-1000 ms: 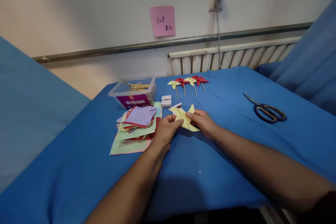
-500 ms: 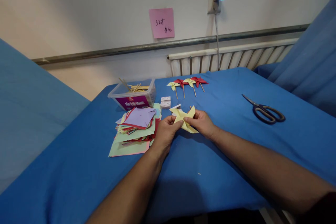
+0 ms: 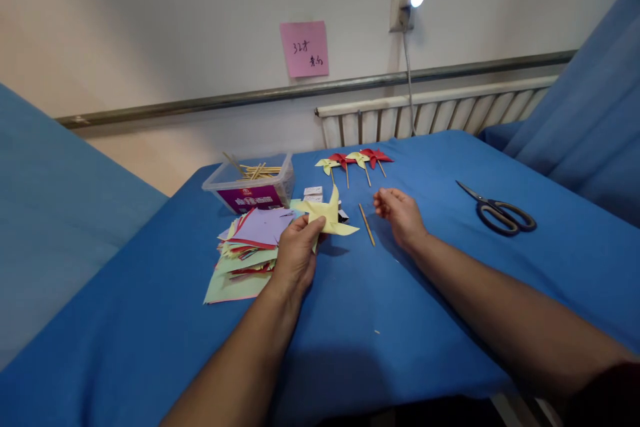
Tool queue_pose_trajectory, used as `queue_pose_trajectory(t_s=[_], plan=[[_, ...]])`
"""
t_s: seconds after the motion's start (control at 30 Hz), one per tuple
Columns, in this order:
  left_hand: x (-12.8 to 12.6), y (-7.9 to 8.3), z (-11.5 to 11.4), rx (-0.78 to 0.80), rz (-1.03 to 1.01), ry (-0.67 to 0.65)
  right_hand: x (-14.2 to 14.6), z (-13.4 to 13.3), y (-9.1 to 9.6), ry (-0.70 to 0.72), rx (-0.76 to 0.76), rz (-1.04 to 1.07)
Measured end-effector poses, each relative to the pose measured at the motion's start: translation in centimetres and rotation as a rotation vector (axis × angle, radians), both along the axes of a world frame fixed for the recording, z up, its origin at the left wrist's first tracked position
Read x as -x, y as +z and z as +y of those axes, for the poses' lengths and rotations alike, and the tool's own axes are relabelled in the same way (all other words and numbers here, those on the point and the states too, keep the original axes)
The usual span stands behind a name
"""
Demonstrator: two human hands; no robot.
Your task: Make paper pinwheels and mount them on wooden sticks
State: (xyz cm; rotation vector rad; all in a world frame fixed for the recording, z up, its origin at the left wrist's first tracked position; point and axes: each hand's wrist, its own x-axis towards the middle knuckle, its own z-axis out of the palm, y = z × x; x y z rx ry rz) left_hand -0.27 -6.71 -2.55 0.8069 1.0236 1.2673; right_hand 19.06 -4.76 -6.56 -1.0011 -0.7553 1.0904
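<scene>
Pinched by its middle, a yellow folded-paper pinwheel (image 3: 330, 219) is in my left hand (image 3: 297, 243), held above the cloth beside the paper stack (image 3: 240, 280). My right hand (image 3: 403, 213) is apart from it, thumb and fingertips drawn together; whatever may be between them is too small to make out. On the cloth between both hands lies a short wooden stick (image 3: 367, 224). Small white boxes (image 3: 313, 193) stand just behind the held pinwheel, partly covered by it.
A clear plastic tub (image 3: 250, 187) of wooden sticks stands at the back left. Several finished pinwheels, a red one (image 3: 373, 157) among them, lie along the back. Black-handled scissors (image 3: 497, 210) rest at the right on the blue cloth (image 3: 440, 320). A radiator (image 3: 450, 110) runs behind.
My right hand has let go of the pinwheel and moved right. My left hand has carried the pinwheel left and slightly up, uncovering the wooden stick.
</scene>
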Motion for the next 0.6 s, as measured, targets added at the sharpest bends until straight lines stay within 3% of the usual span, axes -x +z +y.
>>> queue_pose_trajectory(t_s=[0.17, 0.33, 0.6], plan=[[0.7, 1.5, 0.0, 0.116, -0.295, -0.044, -1.2, 1.5, -1.0, -0.070, 0.102, -0.081], [1.5, 1.9, 0.1, 0.143, -0.462, -0.142, -0.6, 2.4, -1.7, -0.052, 0.109, -0.239], [0.7, 0.3, 0.4, 0.094, -0.159, -0.145, -0.1, 3.0, -2.5, 0.004, 0.078, -0.348]])
